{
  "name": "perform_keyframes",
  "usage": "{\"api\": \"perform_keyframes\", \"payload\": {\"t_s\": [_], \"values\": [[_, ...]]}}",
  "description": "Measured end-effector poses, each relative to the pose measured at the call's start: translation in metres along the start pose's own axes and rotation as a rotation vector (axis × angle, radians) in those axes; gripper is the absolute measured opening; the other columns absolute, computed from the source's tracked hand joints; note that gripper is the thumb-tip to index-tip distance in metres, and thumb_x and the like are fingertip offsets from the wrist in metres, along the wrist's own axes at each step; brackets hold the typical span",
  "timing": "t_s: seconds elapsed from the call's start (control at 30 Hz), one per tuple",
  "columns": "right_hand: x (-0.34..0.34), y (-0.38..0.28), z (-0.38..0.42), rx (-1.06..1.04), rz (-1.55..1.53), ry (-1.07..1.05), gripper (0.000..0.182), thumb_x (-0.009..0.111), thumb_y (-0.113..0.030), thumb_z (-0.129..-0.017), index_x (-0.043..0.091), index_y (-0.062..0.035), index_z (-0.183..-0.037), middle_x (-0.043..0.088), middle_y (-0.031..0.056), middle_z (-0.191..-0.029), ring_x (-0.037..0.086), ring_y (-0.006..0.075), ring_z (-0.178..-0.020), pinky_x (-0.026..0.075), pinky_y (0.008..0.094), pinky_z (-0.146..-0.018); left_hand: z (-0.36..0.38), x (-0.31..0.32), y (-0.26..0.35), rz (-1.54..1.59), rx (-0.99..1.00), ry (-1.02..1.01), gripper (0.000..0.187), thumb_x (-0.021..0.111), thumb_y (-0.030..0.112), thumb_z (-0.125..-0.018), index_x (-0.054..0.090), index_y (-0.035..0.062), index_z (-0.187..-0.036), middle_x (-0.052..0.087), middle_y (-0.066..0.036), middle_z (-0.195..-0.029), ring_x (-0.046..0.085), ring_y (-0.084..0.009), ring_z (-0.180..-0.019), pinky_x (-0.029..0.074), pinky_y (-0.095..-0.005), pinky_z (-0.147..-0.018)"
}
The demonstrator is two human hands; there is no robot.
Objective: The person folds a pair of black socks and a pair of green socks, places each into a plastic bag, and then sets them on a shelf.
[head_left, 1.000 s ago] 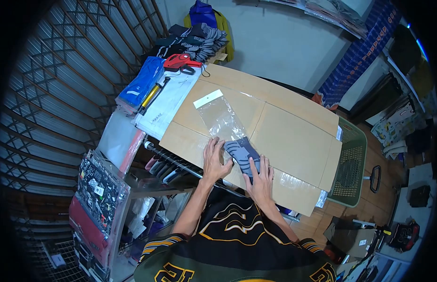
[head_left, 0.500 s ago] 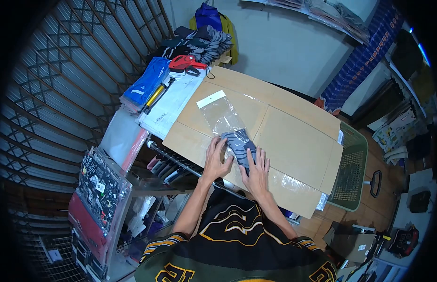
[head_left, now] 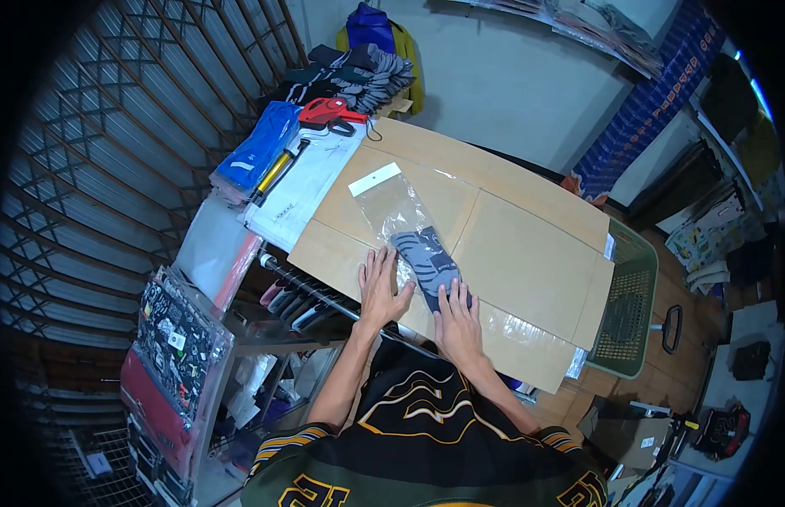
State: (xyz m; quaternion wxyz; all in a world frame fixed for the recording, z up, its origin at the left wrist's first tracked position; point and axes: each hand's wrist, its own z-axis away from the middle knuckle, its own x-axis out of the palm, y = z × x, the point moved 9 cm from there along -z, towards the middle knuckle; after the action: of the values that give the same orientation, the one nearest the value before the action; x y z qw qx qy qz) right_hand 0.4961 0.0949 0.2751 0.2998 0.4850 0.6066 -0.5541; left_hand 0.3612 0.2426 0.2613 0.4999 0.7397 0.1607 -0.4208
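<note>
Grey and dark striped socks (head_left: pixel 425 258) lie in the lower part of a clear plastic bag (head_left: pixel 401 211) on the cardboard. A white header strip (head_left: pixel 375 179) with a small hole tops the bag. My left hand (head_left: pixel 379 289) rests beside the bag's left edge, fingers spread, gripping nothing. With its fingers laid flat, my right hand (head_left: pixel 460 328) touches the near end of the socks and covers part of it.
Flat cardboard (head_left: pixel 536 253) covers the table. At its left are a blue plastic-wrapped pack (head_left: pixel 259 145), a red tag gun (head_left: pixel 329 111) and a yellow-black tool (head_left: pixel 278 171). Dark folded socks (head_left: pixel 359 76) are piled behind. A green basket (head_left: pixel 627 304) stands right.
My right hand has slid down toward the near end of the socks, uncovering more of them. My left hand has shifted slightly left, away from the socks.
</note>
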Motion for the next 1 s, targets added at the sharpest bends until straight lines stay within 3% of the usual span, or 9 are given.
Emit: {"api": "perform_keyframes", "payload": {"t_s": [0.2, 0.4, 0.7, 0.8, 1.0], "values": [[0.018, -0.004, -0.031, -0.025, -0.010, 0.001, 0.068, 0.065, -0.019, -0.102, 0.042, 0.0034, -0.162, 0.037, 0.0355, -0.167, 0.038, 0.0527, -0.154, 0.030, 0.0682, -0.124, -0.002, 0.002, 0.000, 0.000, -0.002, -0.023, 0.091, 0.082, 0.036, -0.087, 0.043, 0.0059, -0.163, 0.038, -0.024, -0.170, 0.025, -0.0489, -0.161, 0.015, -0.0647, -0.129], [0.016, -0.005, -0.045, -0.074, -0.105, -0.024, 0.068, 0.065, -0.015, -0.101, 0.042, 0.0050, -0.161, 0.036, 0.0370, -0.167, 0.037, 0.0542, -0.154, 0.030, 0.0629, -0.126, -0.001, 0.004, -0.004, 0.014, 0.007, -0.009, 0.091, 0.082, 0.036, -0.086, 0.043, 0.0072, -0.163, 0.038, -0.024, -0.170, 0.025, -0.0491, -0.161, 0.015, -0.0648, -0.129], [0.018, -0.003, -0.042, -0.199, -0.030, -0.095, 0.068, 0.060, -0.004, -0.093, 0.045, 0.0057, -0.159, 0.040, 0.0346, -0.166, 0.043, 0.0483, -0.153, 0.033, 0.0568, -0.127, -0.001, 0.004, -0.003, 0.006, 0.006, -0.030, 0.091, 0.082, 0.035, -0.087, 0.042, 0.0077, -0.164, 0.039, -0.023, -0.169, 0.024, -0.0489, -0.161, 0.015, -0.0656, -0.129], [0.027, -0.007, -0.062, -0.199, -0.016, -0.095, 0.072, 0.063, -0.001, -0.089, 0.045, 0.0045, -0.158, 0.039, 0.0351, -0.166, 0.042, 0.0511, -0.152, 0.034, 0.0586, -0.127, -0.001, 0.001, -0.001, 0.009, 0.012, -0.027, 0.090, 0.082, 0.034, -0.088, 0.042, 0.0079, -0.164, 0.040, -0.023, -0.169, 0.025, -0.0488, -0.161, 0.015, -0.0657, -0.129], [0.034, -0.011, -0.092, -0.203, -0.048, -0.045, 0.065, 0.065, -0.006, -0.094, 0.049, 0.0042, -0.156, 0.043, 0.0313, -0.165, 0.044, 0.0472, -0.153, 0.035, 0.0571, -0.126, -0.001, 0.003, -0.004, 0.027, 0.007, -0.027, 0.091, 0.082, 0.034, -0.087, 0.043, 0.0084, -0.164, 0.042, -0.022, -0.168, 0.026, -0.0492, -0.160, 0.016, -0.0665, -0.129]]}}
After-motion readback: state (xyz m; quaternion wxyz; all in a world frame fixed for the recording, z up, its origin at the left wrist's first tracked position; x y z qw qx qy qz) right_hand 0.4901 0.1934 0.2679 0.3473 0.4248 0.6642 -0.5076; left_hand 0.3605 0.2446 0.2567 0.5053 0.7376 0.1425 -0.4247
